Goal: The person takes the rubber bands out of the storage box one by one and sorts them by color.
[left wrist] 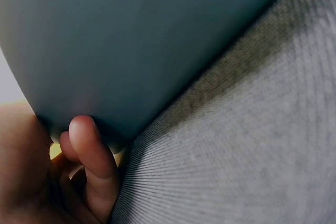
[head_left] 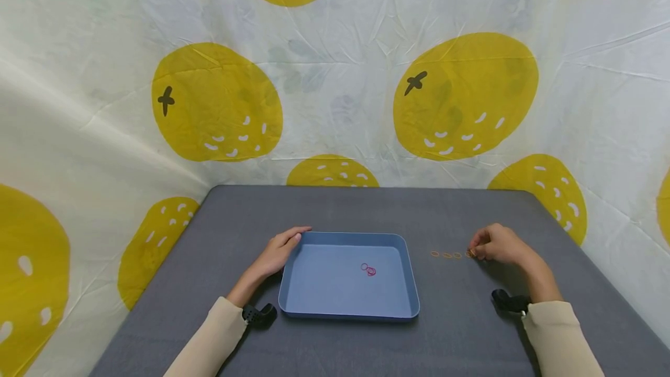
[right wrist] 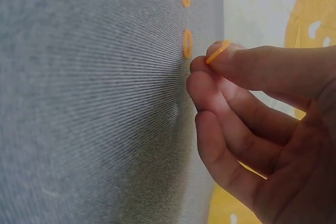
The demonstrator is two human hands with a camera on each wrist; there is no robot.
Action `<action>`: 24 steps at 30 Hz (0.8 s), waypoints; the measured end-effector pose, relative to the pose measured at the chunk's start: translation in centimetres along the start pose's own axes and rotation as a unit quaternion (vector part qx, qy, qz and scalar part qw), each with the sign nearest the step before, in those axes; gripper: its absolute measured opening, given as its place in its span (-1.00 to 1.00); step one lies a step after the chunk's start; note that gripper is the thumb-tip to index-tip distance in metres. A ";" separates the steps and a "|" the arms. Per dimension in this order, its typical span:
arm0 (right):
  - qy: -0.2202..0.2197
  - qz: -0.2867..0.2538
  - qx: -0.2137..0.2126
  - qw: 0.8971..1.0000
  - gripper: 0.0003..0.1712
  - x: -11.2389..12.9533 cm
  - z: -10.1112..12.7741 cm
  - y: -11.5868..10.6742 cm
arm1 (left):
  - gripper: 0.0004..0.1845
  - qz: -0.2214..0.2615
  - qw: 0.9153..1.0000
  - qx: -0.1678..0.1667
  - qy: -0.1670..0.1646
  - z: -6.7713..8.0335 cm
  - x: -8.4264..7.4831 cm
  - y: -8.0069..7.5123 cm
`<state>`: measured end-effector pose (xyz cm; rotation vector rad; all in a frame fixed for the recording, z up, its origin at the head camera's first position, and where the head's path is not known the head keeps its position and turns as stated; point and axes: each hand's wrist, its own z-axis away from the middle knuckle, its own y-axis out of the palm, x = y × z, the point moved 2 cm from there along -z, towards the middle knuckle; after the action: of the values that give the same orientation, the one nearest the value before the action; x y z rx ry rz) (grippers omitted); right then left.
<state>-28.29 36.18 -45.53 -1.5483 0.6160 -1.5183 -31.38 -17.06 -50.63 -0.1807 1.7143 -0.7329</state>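
At the back left corner of the blue tray (head_left: 342,301), my left hand (head_left: 276,253) grips the rim. In the left wrist view its curled fingers (left wrist: 93,156) press against the tray's outer side (left wrist: 131,40). Red rubber bands (head_left: 370,271) lie grouped inside the tray, right of its middle. To the tray's right, my right hand (head_left: 499,244) pinches a small orange rubber band (right wrist: 218,52) between thumb and forefinger, close over the table. More orange rubber bands (head_left: 447,255) lie in a row on the cloth between that hand and the tray.
A grey cloth (head_left: 335,208) covers the table. Behind it and at both sides hangs a white curtain (head_left: 335,109) with large yellow fruit prints. A black wrist camera (head_left: 260,316) sits at the left cuff and another wrist camera (head_left: 509,301) at the right.
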 end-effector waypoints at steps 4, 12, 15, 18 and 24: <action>-0.003 0.000 -0.001 1.000 -0.93 -0.1 0.0 -0.1 | -0.56 0.001 1.000 -0.002 0.006 -0.1 0.1 0.0; -0.015 0.003 -0.003 1.000 -0.95 0.0 0.1 -0.3 | -0.57 -0.004 1.000 -0.002 0.004 -0.1 0.2 0.0; -0.014 0.011 -0.004 1.000 -0.94 0.2 0.2 -0.5 | -0.56 -0.007 1.000 -0.003 0.006 -0.1 0.3 0.0; -0.017 0.012 -0.005 1.000 -0.94 0.4 0.2 -0.7 | -0.56 -0.006 1.000 -0.003 0.011 -0.2 0.3 0.0; -0.020 0.005 -0.007 1.000 -0.93 0.4 0.4 -0.9 | -0.57 -0.006 1.000 -0.006 0.018 -0.2 0.4 0.0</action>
<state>-28.02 36.45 -44.50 -1.5795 0.6121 -1.4743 -31.69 -17.12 -50.91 -0.1868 1.7531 -0.7383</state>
